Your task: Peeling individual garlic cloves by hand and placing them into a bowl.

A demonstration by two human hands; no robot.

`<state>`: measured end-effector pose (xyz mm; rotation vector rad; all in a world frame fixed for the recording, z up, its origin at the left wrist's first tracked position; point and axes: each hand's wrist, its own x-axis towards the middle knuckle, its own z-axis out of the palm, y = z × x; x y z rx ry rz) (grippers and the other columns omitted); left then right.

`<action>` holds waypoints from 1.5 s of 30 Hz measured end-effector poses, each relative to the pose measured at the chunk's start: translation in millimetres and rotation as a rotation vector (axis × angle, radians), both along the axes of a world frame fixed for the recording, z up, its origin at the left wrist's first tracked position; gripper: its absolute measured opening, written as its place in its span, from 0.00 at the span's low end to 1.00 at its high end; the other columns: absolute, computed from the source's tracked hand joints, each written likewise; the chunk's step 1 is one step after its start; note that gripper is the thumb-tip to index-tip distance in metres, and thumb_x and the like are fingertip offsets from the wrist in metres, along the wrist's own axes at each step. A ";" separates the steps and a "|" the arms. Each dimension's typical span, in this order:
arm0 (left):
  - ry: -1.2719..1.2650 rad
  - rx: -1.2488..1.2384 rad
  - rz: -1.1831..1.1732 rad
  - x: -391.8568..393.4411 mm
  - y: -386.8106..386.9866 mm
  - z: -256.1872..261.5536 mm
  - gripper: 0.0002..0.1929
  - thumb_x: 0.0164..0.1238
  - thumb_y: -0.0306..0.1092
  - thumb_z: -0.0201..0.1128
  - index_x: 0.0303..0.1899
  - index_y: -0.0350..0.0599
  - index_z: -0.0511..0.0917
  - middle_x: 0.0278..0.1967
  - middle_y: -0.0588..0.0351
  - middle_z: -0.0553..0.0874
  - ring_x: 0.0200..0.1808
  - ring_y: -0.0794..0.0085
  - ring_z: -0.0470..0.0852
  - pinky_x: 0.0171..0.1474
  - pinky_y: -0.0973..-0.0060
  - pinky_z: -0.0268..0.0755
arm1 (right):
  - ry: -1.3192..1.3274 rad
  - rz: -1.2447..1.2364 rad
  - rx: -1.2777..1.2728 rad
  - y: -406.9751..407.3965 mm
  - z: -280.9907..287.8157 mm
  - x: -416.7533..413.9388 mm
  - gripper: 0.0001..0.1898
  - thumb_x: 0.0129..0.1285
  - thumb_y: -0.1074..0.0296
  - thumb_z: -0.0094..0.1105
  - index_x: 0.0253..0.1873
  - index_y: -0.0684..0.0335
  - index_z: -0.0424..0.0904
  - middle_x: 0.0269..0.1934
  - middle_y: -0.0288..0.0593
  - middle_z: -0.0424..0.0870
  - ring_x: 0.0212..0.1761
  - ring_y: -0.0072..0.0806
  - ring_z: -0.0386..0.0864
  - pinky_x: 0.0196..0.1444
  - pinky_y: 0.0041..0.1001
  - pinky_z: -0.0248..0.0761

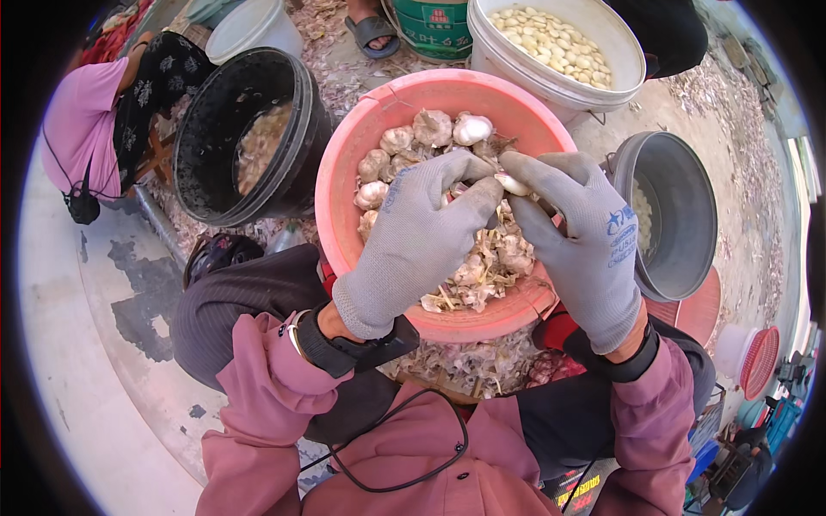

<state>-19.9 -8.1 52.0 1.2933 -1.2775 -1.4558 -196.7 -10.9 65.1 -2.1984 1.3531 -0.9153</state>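
A pink plastic basin (342, 148) stands before me, holding whole garlic bulbs (432, 128) and loose papery garlic skins (474, 284). Both my hands wear grey work gloves and meet above the basin. Between the fingertips of my right hand (574, 226) is a pale garlic clove (513, 184). My left hand (429, 226) touches the clove's left end with its fingertips; reddish garlic pieces show partly under its curled fingers, the rest hidden in the palm.
A black bucket (297, 129) stands left. A white bucket of peeled cloves (481, 45) and a green bucket (431, 26) stand beyond the basin; a grey bucket (677, 258) is at right. A person in pink (87, 122) sits far left. Another person's sandalled foot (375, 37) is ahead.
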 end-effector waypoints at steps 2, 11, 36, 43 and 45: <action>-0.006 0.008 0.004 -0.4 0.3 -0.3 0.10 0.70 0.32 0.59 0.40 0.33 0.80 0.29 0.53 0.84 0.31 0.74 0.80 0.38 0.71 0.72 | 0.075 0.013 -0.025 -0.5 0.1 -0.5 0.18 0.60 0.77 0.65 0.56 0.58 0.84 0.45 0.44 0.82 0.42 0.34 0.83 0.42 0.28 0.76; 0.094 0.170 -0.025 1.1 1.2 7.9 0.09 0.76 0.35 0.57 0.40 0.39 0.80 0.28 0.62 0.80 0.25 0.86 0.72 0.29 0.85 0.64 | 0.215 0.013 -0.106 3.9 0.9 -0.3 0.19 0.59 0.76 0.65 0.56 0.57 0.84 0.45 0.44 0.81 0.45 0.38 0.83 0.46 0.31 0.76; -0.314 -0.101 -0.096 0.7 4.3 -13.3 0.08 0.63 0.32 0.59 0.34 0.36 0.82 0.24 0.59 0.81 0.25 0.80 0.74 0.31 0.77 0.68 | -0.707 -0.172 0.791 -6.7 11.0 -4.1 0.14 0.72 0.61 0.57 0.52 0.67 0.81 0.28 0.37 0.84 0.21 0.11 0.69 0.24 0.14 0.62; -0.469 -0.108 -0.103 -1.1 5.8 -8.8 0.11 0.62 0.32 0.60 0.41 0.35 0.82 0.27 0.56 0.83 0.26 0.75 0.78 0.34 0.72 0.71 | -0.699 -0.208 0.813 -12.4 12.5 -13.2 0.14 0.72 0.61 0.55 0.51 0.66 0.80 0.27 0.37 0.84 0.20 0.12 0.69 0.23 0.14 0.61; -0.423 -0.213 -0.034 -0.2 1.8 -14.5 0.11 0.64 0.32 0.60 0.43 0.36 0.82 0.28 0.57 0.83 0.26 0.76 0.78 0.34 0.74 0.71 | -0.656 -0.163 0.876 -10.3 10.5 -10.0 0.13 0.72 0.63 0.55 0.51 0.67 0.80 0.29 0.37 0.84 0.21 0.11 0.70 0.23 0.13 0.61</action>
